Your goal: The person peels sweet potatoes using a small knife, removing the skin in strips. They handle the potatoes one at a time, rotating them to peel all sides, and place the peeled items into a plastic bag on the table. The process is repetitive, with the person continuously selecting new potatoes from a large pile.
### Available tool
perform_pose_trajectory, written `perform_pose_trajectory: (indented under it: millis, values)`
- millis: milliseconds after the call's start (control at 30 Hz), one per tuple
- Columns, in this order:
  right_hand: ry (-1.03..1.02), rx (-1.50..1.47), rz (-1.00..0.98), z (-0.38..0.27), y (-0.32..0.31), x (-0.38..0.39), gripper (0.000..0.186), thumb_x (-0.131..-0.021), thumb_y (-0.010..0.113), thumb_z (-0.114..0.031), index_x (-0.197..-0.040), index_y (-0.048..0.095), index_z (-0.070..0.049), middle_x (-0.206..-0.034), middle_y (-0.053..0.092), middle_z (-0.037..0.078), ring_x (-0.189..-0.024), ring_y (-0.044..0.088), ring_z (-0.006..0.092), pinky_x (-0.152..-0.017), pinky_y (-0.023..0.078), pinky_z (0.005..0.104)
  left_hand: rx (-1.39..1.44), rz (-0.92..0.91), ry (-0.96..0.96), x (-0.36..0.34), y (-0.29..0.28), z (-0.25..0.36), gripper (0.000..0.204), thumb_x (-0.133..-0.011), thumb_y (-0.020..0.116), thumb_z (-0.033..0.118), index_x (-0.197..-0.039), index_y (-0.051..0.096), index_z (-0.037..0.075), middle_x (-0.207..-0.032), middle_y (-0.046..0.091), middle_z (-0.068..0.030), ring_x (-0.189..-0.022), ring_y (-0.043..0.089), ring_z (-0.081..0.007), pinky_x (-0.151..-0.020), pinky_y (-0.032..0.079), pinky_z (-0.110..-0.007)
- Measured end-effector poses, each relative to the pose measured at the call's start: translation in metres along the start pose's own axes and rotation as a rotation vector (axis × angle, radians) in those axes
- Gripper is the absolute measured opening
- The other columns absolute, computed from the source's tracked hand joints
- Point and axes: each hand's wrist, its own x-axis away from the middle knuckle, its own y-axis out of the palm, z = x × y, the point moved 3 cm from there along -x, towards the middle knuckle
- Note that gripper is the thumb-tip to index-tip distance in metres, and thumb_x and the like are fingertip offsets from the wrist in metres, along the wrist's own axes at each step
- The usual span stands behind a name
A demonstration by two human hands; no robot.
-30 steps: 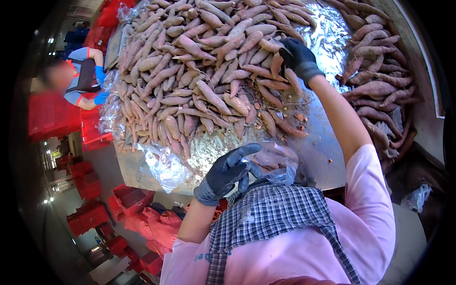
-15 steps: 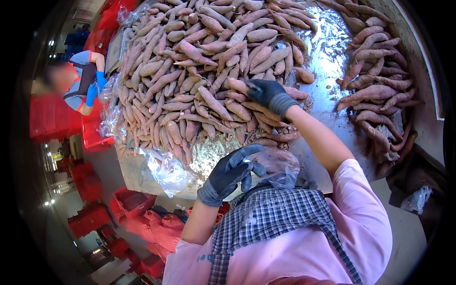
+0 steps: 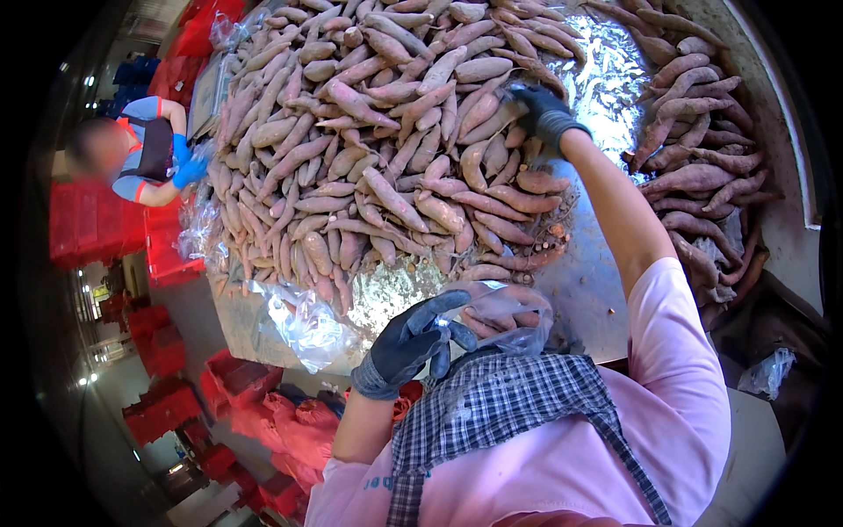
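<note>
A clear plastic bag with several sweet potatoes inside lies at the table's near edge, against my apron. My left hand, in a dark grey glove, is closed on the bag's left edge, thumb and fingers pinched together. My right hand, in the same kind of glove, is stretched out to the right side of a large heap of sweet potatoes. It covers the right end of one brownish sweet potato. Its fingers are dark and blurred, so their grip on it is unclear.
More sweet potatoes are piled along the table's right side. Crumpled plastic bags lie at the front left edge. Beyond the left edge are red crates and a co-worker's blue-gloved hand. Scraps lie on the metal tabletop.
My right hand has moved away from me and right, from the heap's near right part to its far right side. My left hand stays at the bag, slightly lower. The co-worker's hands have shifted.
</note>
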Motion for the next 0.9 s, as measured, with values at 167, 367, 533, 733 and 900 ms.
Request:
perform_pose_trajectory:
  millis: [167, 367, 533, 733, 900]
  values:
    - [-0.256, 0.184, -0.045, -0.014, -0.005, 0.028, 0.035, -0.077, 0.066, -0.028, -0.110, 0.062, -0.017, -0.120, 0.056, 0.013, -0.114, 0.050, 0.0337, -0.098, 0.037, 0.0351, 0.072, 0.012, -0.018, -0.006, -0.003, 0.000, 0.047, -0.089, 0.050, 0.010, -0.132, 0.036, 0.000, -0.092, 0.063, -0.0200, -0.047, 0.053, -0.0116, -0.044, 0.042, -0.020]
    - [0.039, 0.088, 0.209, 0.036, -0.066, -0.038, 0.028, -0.084, 0.051, -0.024, -0.107, 0.061, -0.011, -0.107, 0.060, 0.019, -0.099, 0.057, 0.0369, -0.086, 0.046, 0.0413, 0.147, 0.023, -0.019, -0.018, -0.010, 0.000, 0.046, -0.090, 0.050, 0.011, -0.132, 0.036, 0.000, -0.091, 0.064, -0.0189, -0.048, 0.054, -0.0112, -0.044, 0.042, -0.020]
    - [0.176, 0.128, 0.311, 0.043, -0.073, -0.074, 0.035, -0.082, 0.053, -0.025, -0.115, 0.056, -0.011, -0.116, 0.056, 0.019, -0.108, 0.053, 0.0359, -0.093, 0.042, 0.0402, 0.176, 0.048, -0.019, -0.027, -0.017, 0.001, 0.045, -0.091, 0.049, 0.011, -0.132, 0.036, 0.000, -0.092, 0.064, -0.0185, -0.047, 0.053, -0.0107, -0.043, 0.041, -0.020]
    - [0.251, 0.019, 0.087, 0.051, -0.059, -0.065, 0.040, -0.078, 0.062, -0.036, -0.104, 0.062, -0.005, -0.102, 0.061, 0.020, -0.092, 0.059, 0.0341, -0.082, 0.045, 0.0410, 0.096, 0.083, 0.017, -0.034, -0.019, 0.003, 0.045, -0.093, 0.048, 0.015, -0.133, 0.035, 0.001, -0.091, 0.064, -0.0167, -0.046, 0.052, -0.0091, -0.044, 0.040, -0.018]
    - [0.434, -0.774, -0.234, 0.021, -0.062, 0.058, 0.038, -0.079, 0.064, -0.048, -0.070, 0.058, -0.011, -0.055, 0.042, -0.005, -0.045, 0.035, 0.0064, -0.041, 0.025, 0.0235, -0.003, 0.104, 0.089, -0.063, -0.011, 0.007, 0.049, -0.092, 0.052, 0.019, -0.134, 0.034, 0.002, -0.098, 0.063, -0.0146, -0.050, 0.054, -0.0094, -0.046, 0.042, -0.018]
